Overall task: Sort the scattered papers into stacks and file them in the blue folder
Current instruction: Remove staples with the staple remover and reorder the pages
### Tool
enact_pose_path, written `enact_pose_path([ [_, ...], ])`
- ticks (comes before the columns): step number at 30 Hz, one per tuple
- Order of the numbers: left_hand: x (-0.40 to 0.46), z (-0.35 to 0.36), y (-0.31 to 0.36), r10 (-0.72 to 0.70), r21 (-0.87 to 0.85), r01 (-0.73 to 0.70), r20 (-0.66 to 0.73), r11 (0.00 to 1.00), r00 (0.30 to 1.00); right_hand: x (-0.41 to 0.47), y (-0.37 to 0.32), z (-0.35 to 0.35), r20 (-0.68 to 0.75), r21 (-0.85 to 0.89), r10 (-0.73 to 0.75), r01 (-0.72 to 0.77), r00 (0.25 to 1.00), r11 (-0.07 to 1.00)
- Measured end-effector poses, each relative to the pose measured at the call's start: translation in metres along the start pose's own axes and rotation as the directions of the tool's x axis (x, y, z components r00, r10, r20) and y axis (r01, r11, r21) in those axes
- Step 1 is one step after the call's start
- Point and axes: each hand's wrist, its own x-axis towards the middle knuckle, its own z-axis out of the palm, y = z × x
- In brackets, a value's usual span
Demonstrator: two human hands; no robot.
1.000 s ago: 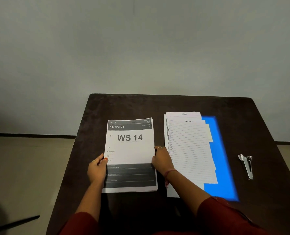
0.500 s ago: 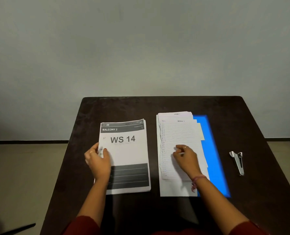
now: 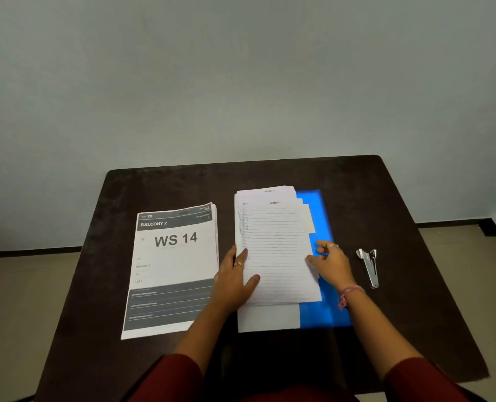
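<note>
A stack of printed sheets headed "WS 14" (image 3: 172,256) lies on the left of the dark table (image 3: 400,204). To its right a stack of lined handwritten papers (image 3: 275,236) lies partly over the blue folder (image 3: 320,210), which shows along their right side. My left hand (image 3: 236,281) rests flat on the left edge of the lined stack, thumb on the paper. At the stack's right edge my right hand (image 3: 332,264) touches the sheets with loosely curled fingers. A blank white sheet (image 3: 270,319) sticks out below the lined stack.
A metal staple remover (image 3: 368,266) lies on the table right of the folder. Behind the table's far edge stands a plain grey wall. Tiled floor shows on both sides.
My left hand left the "WS 14" stack and went to the lined stack's left edge. My right hand shifted from the middle of the lined stack to its right edge.
</note>
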Motion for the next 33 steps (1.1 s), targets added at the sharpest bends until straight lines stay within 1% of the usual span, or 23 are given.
enact_pose_path([
  [2,0.002,0.009,0.001,-0.045,0.068,0.041,0.059,0.997,0.997,0.004,0.002,-0.002,0.045,-0.012,-0.002,0.003,0.999,1.000],
  [4,0.003,0.015,0.003,-0.085,0.118,0.076,0.074,0.990,0.994,0.008,0.004,-0.005,0.084,-0.034,-0.006,0.009,0.996,0.999],
  [6,0.004,0.017,0.006,-0.109,0.149,0.099,0.063,0.984,0.992,0.014,0.005,-0.007,0.104,-0.049,-0.005,0.010,0.995,0.999],
  [11,0.006,0.019,0.012,-0.158,0.125,0.156,0.014,0.980,0.987,0.034,0.000,-0.015,0.120,-0.037,-0.006,0.010,0.993,0.999],
  [15,0.006,0.024,0.013,-0.169,0.176,0.168,-0.011,0.970,0.986,0.054,-0.014,-0.020,0.157,0.078,-0.013,0.000,0.987,0.997],
  [18,0.007,0.028,0.014,-0.181,0.184,0.182,-0.022,0.966,0.983,0.071,-0.024,-0.018,0.189,0.163,-0.007,-0.025,0.982,0.986],
  [24,0.007,0.032,0.011,-0.179,0.192,0.185,-0.046,0.964,0.983,0.100,-0.045,-0.009,0.224,0.327,0.039,-0.113,0.974,0.938],
  [27,0.007,0.034,0.009,-0.177,0.180,0.184,-0.057,0.966,0.983,0.104,-0.054,-0.004,0.205,0.362,0.060,-0.133,0.977,0.923],
  [31,0.006,0.036,0.008,-0.174,0.167,0.182,-0.061,0.969,0.983,0.104,-0.053,0.005,0.088,0.366,0.029,-0.059,0.996,0.929],
  [33,0.007,0.037,0.007,-0.171,0.162,0.179,-0.061,0.970,0.983,0.102,-0.051,0.010,0.020,0.356,-0.012,0.004,1.000,0.935],
])
